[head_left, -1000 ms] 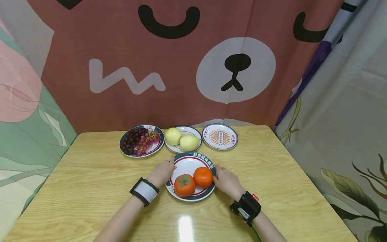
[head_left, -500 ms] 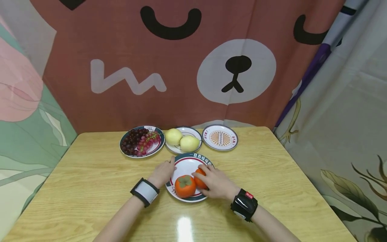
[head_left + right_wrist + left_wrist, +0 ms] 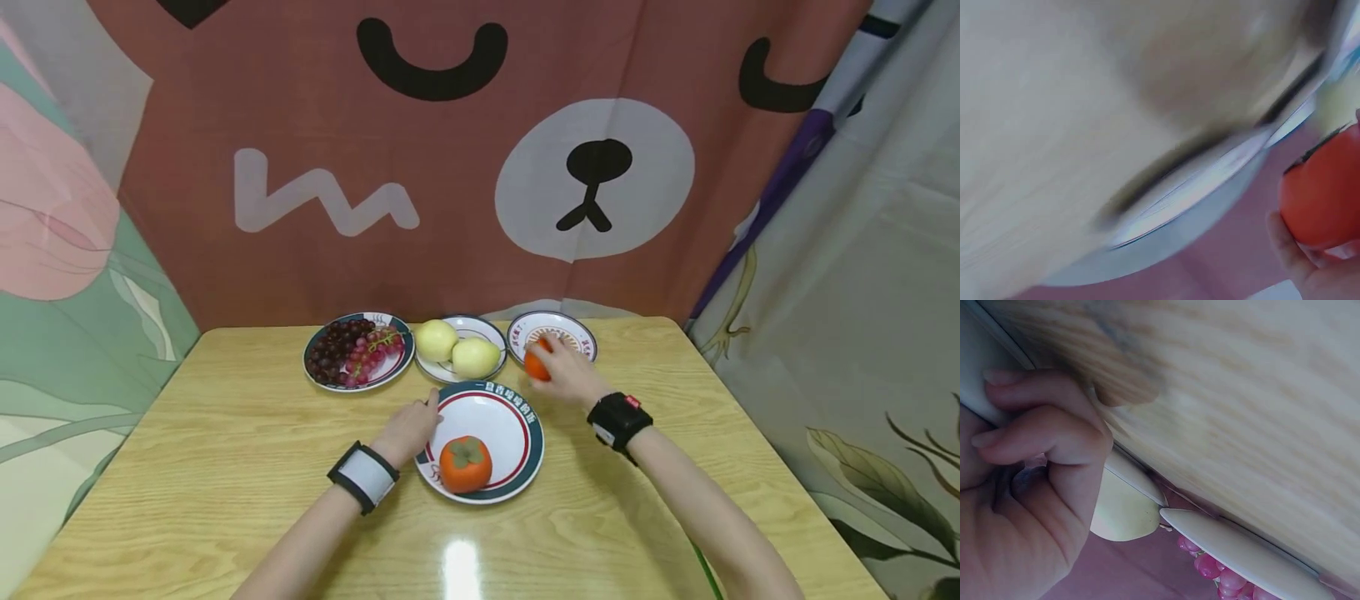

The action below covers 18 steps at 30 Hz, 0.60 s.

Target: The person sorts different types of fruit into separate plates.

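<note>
An orange persimmon (image 3: 536, 361) is held in my right hand (image 3: 573, 375), over the front of the small patterned plate (image 3: 570, 322) at the back right. The right wrist view shows this persimmon (image 3: 1322, 194) raised off the table, with fingertips against it. My left hand (image 3: 407, 428) grips the left rim of the green-edged plate (image 3: 517, 450) in the middle of the table. On that plate sits another persimmon (image 3: 466, 467), its leafy top facing up. Bent fingers (image 3: 1054, 434) appear at the plate's edge in the left wrist view; part of the grip is hidden.
Two yellow-green pears (image 3: 474, 357) lie on a white plate (image 3: 498, 333) at the back. Left of it, a plate (image 3: 393, 367) bears dark grapes (image 3: 335, 350) and red grapes (image 3: 367, 358). A printed curtain (image 3: 450, 208) hangs behind the wooden table (image 3: 247, 450).
My right hand let go of the plate's right rim, took one persimmon and carried it back and right to the patterned plate. My left hand stays on the rim.
</note>
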Each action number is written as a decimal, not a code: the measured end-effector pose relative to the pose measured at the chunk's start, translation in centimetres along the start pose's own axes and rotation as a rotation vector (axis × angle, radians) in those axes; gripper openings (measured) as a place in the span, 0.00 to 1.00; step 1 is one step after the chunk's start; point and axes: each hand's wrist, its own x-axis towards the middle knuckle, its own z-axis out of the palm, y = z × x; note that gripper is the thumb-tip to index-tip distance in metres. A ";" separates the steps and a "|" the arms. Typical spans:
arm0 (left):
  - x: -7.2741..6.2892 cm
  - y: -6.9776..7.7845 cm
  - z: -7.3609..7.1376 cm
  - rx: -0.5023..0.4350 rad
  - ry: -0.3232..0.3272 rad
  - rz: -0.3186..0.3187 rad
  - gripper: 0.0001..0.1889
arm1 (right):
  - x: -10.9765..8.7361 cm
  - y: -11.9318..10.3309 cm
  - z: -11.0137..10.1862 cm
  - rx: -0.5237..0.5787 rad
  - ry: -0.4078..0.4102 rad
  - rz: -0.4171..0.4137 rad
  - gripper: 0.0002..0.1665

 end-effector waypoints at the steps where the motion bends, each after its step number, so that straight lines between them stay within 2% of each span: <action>1: 0.0 0.0 0.0 0.004 -0.005 -0.003 0.24 | 0.6 1.3 0.0 0.003 0.010 0.056 0.33; 4: 0.0 0.1 0.0 0.006 -0.028 -0.007 0.26 | 1.5 4.8 0.6 0.023 -0.022 0.233 0.36; 7: 0.1 0.2 0.2 0.012 -0.057 -0.009 0.28 | 1.3 7.1 1.5 0.012 -0.052 0.341 0.38; 9: 0.1 0.1 0.3 0.007 -0.061 -0.011 0.28 | 1.0 7.9 2.2 -0.020 -0.044 0.358 0.38; 13: 0.1 -0.2 0.3 0.009 -0.040 -0.012 0.28 | 0.8 8.2 3.3 -0.048 -0.031 0.315 0.36; 18: 0.0 -0.2 -0.1 -0.013 -0.033 -0.006 0.28 | 1.2 7.6 3.1 -0.017 -0.075 0.318 0.36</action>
